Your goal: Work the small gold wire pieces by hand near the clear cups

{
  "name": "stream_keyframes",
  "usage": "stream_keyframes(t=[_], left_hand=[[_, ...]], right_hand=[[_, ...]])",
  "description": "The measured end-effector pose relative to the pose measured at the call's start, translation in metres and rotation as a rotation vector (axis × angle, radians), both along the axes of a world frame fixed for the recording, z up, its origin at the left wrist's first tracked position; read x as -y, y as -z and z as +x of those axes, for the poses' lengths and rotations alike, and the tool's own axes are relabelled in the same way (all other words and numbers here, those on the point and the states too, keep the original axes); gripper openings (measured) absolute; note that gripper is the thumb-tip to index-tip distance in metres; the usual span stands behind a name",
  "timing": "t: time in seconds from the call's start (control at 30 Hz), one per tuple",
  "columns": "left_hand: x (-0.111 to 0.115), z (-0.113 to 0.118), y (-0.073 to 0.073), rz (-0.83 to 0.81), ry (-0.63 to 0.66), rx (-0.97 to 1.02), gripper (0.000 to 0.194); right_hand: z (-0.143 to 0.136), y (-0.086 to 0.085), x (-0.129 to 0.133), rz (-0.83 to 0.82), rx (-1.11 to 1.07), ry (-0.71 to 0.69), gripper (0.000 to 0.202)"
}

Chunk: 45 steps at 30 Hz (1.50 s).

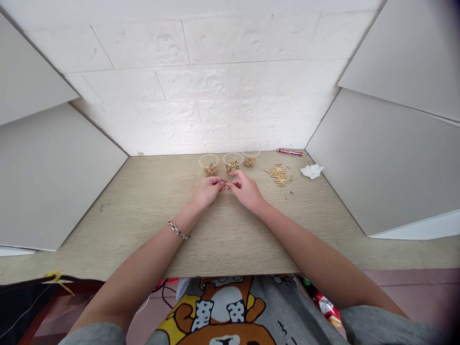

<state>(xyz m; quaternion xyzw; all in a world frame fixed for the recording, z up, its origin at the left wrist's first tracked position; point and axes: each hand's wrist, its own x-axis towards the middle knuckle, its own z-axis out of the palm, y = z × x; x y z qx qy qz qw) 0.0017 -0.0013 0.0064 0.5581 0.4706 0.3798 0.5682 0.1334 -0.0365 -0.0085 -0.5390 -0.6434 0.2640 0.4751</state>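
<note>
My left hand (210, 189) is closed in a pinch, its fingertips meeting those of my right hand (246, 190) over the table. A tiny gold-coloured pin-like piece (227, 184) shows between the two sets of fingertips; its exact shape is too small to make out. Just behind the hands stand clear plastic cups: a left cup (209, 159), a middle cup (233, 158) and a right cup (252, 149). Each holds small gold-coloured metal parts. To the right of my right hand lies a pile of thin gold-coloured pins (279, 175).
A red tube-shaped packet (290, 152) lies near the wall. Crumpled white plastic (312, 171) sits on the right of the wooden table (230, 235). A few loose dark bits (289, 193) lie near the pins. Grey panels stand on the left (53, 177) and right (388, 158).
</note>
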Motion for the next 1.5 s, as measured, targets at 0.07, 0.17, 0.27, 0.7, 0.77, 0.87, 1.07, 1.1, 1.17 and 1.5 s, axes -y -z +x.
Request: stream_keyframes(t=[0.07, 0.17, 0.27, 0.7, 0.77, 0.87, 1.07, 1.1, 1.17, 1.5], left_hand=[[0.000, 0.000, 0.000, 0.013, -0.010, -0.012, 0.006], [-0.001, -0.001, 0.000, 0.047, 0.013, -0.046, 0.005], [-0.003, -0.004, -0.001, 0.065, 0.077, -0.061, 0.007], [-0.006, -0.004, 0.006, 0.025, 0.105, 0.106, 0.010], [-0.005, -0.003, 0.006, -0.001, 0.102, 0.149, 0.012], [-0.004, -0.003, 0.005, -0.055, 0.123, 0.226, 0.014], [-0.006, -0.006, 0.005, -0.134, 0.125, 0.252, 0.012], [-0.006, -0.006, 0.005, -0.140, 0.127, 0.252, 0.011], [-0.007, -0.006, 0.006, -0.150, 0.126, 0.254, 0.012], [-0.005, -0.002, 0.009, -0.050, 0.106, 0.209, 0.026]], right_hand=[[0.001, -0.001, 0.001, 0.033, 0.083, -0.001, 0.027], [0.002, -0.004, 0.003, 0.079, 0.248, -0.033, 0.028], [0.005, -0.008, 0.004, 0.088, 0.310, -0.091, 0.030], [0.006, -0.012, 0.005, 0.104, 0.341, -0.051, 0.029], [0.005, -0.014, 0.007, 0.117, 0.397, -0.051, 0.027], [0.003, -0.017, 0.010, 0.123, 0.454, -0.054, 0.026], [0.003, -0.014, 0.009, 0.116, 0.369, -0.012, 0.029], [0.003, -0.013, 0.008, 0.113, 0.335, -0.001, 0.029], [0.004, -0.010, 0.006, 0.108, 0.283, 0.015, 0.029], [0.004, -0.005, 0.001, 0.053, 0.306, 0.078, 0.026]])
